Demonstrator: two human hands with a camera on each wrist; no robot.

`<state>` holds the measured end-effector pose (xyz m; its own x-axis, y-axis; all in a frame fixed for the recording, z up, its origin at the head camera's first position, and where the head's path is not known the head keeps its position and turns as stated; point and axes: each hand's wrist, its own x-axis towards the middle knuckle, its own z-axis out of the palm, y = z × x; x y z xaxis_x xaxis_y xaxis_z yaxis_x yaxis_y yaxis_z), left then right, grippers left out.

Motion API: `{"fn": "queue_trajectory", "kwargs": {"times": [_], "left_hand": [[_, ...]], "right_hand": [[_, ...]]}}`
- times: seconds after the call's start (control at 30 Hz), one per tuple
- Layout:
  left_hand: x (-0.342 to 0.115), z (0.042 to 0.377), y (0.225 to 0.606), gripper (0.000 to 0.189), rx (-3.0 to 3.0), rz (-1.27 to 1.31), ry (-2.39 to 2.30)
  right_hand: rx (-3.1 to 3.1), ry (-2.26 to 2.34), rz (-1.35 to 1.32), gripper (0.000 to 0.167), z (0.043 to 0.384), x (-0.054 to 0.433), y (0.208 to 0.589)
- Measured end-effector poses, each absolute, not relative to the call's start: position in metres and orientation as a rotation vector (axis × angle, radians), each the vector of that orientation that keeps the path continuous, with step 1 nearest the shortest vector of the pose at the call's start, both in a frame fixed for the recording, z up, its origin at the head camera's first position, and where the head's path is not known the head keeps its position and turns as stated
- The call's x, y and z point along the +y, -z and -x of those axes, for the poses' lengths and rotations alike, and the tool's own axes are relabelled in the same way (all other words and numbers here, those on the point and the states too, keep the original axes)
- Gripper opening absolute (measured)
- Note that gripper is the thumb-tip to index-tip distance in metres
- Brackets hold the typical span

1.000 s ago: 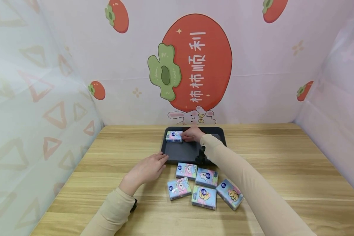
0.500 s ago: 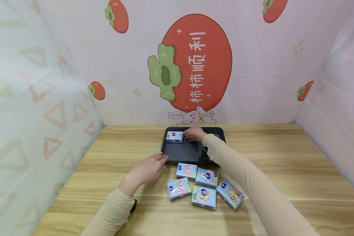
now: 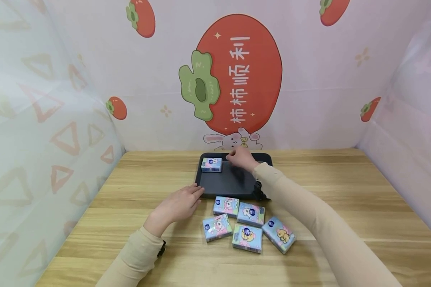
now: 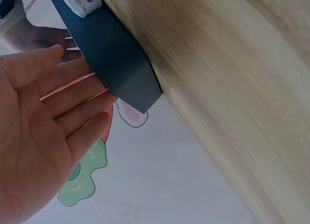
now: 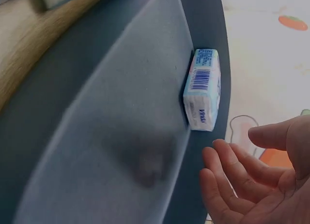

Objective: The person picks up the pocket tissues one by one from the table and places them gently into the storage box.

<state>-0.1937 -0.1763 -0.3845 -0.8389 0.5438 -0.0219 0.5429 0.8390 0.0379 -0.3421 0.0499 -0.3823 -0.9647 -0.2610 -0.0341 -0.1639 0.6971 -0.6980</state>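
One pack is in, five are out! The dark tray [image 3: 219, 185] is set at the back of the bench [image 3: 151, 171] and is taken as the clock's centre, with twelve toward the printed backdrop [image 3: 309, 83]. Up at ten o'clock, inside the tray, the blue wrapped pack [image 3: 211, 165] is tucked into the far corner, close against the wall.

Over to the hands: the right hand [image 3: 243, 158] is held above the tray toward one o'clock, just apart from that pack. Its fingers are loosely bent, a gap is left between them and the thumb in the right wrist view, and nothing is gripped. Down at eight o'clock the left hand [image 3: 177, 205] is spread with fingers nearly straight; its fingertips are laid at the tray's rim, and nothing is grasped.

Outside, the queue is seen: the front pack [image 3: 226, 205] is placed at six, just by the near rim; the bear pack [image 3: 250, 214] at five; the tilted pack [image 3: 217, 227] between six and seven; the lower pack [image 3: 247, 238] between five and six; the angled pack [image 3: 279, 235] between four and five. By the look of it, the loading is barely begun: five packs are left to be brought in.
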Motion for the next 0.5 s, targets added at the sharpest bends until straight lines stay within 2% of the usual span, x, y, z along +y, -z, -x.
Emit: {"fn": "queue_trajectory", "kwargs": {"times": [0.5], "left_hand": [[-0.176, 0.195, 0.385, 0.041, 2.976, -0.866, -0.060]], "right_hand": [[2.915, 0.942, 0.446, 0.022, 0.320, 0.066, 0.357]]}}
